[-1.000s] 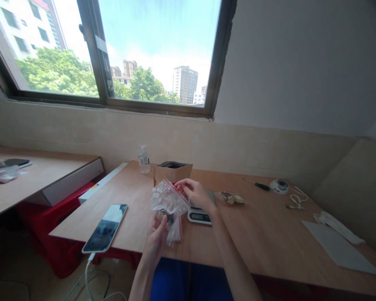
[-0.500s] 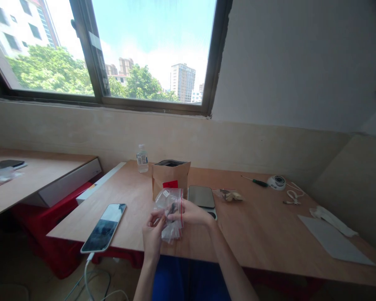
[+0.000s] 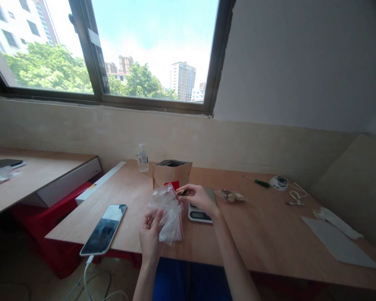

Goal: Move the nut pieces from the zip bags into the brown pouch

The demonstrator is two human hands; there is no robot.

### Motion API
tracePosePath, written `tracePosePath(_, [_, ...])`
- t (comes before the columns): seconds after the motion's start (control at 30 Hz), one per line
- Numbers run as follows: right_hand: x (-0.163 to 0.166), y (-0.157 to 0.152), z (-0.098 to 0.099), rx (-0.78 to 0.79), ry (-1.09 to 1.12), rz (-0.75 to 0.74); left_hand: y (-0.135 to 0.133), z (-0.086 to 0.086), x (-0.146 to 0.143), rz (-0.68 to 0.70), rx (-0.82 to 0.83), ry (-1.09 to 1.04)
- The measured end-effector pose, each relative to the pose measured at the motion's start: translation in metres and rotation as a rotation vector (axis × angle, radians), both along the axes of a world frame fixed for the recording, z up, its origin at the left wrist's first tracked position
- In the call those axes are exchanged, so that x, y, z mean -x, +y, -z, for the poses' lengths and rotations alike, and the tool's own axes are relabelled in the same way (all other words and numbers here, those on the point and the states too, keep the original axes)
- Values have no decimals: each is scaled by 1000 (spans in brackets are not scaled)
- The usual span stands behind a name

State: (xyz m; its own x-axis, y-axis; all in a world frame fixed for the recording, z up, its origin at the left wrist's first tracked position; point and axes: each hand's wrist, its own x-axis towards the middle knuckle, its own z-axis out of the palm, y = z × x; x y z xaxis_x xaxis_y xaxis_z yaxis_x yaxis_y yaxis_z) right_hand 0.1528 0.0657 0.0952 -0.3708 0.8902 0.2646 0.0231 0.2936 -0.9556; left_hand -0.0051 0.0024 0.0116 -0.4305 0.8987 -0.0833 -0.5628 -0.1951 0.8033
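Through the head camera, the left hand (image 3: 150, 234) is gripping a bundle of clear plastic zip bags with red seal strips (image 3: 169, 213) from below, holding it just above the near edge of the wooden table (image 3: 263, 238). Half a second ago the right hand (image 3: 199, 198) was pressing into the bags. Now it is lifting clear at their mouth, fingertips pinching a small dark piece (image 3: 182, 192) over the silver digital scale (image 3: 200, 215). The piece, I'd judge, is coming out of the bags. A brown paper pouch (image 3: 171, 173) is standing just behind.
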Motion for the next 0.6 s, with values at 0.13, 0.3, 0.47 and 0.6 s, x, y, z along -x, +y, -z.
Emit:
tracePosePath(0.13, [1,16,-26,-122,26,136,1,0,4,-17,-6,-25])
tracePosePath(0.3, [22,48,-54,-255,197,269,1,0,8,5,15,4])
tracePosePath(0.47, [48,75,-46,-369,-10,370,0,-3,13,14,13,76])
tracePosePath(0.6, [52,74,-34,-556,-155,426,0,-4,17,21,35,99])
